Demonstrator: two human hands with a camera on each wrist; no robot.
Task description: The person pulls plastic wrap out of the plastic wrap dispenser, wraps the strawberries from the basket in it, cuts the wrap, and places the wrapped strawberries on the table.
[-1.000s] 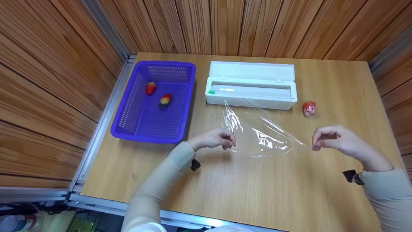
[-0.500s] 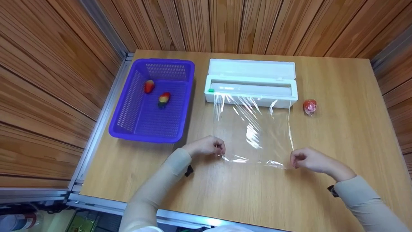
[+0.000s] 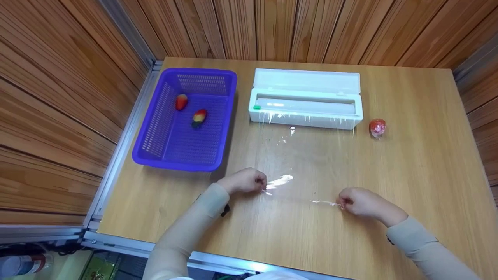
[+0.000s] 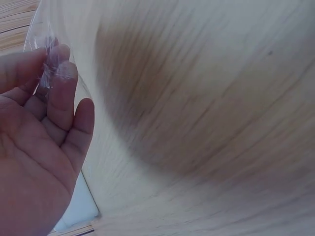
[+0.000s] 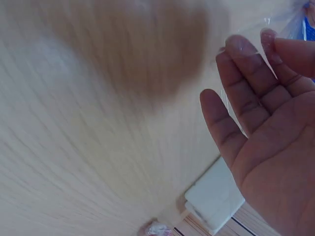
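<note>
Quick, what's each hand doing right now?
Left hand: holding the clear film, pinched at its near edge.
Right hand: same, pinching that edge farther right.

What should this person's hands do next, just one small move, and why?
Probably lay the film flat on the table: the left hand and right hand pinch its near edge, while its far end runs to the open white box.

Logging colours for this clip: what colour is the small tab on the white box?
The tab is green, clearest in the head view.

White glare on clear film (image 3: 281,181), soft shadows
</note>
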